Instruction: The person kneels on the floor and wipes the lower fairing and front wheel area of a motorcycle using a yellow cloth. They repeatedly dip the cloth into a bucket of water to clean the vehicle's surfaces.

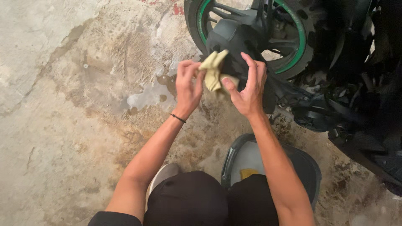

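Note:
A crumpled yellow cloth (213, 71) sits between both of my hands, in front of the motorcycle's black rear fender (228, 35). My left hand (187, 86) pinches the cloth's left side; a thin black band circles that wrist. My right hand (248, 88) grips the cloth's right side with the thumb pressed on it and the fingers spread upward. Behind the hands stands the rear wheel (299, 50), black with a green rim stripe.
The motorcycle's dark body (356, 104) fills the right side. A black panel with a grey inner face (251, 157) lies on the stained, damp concrete floor (83, 125) by my knees. A puddle (146, 96) lies left of the hands.

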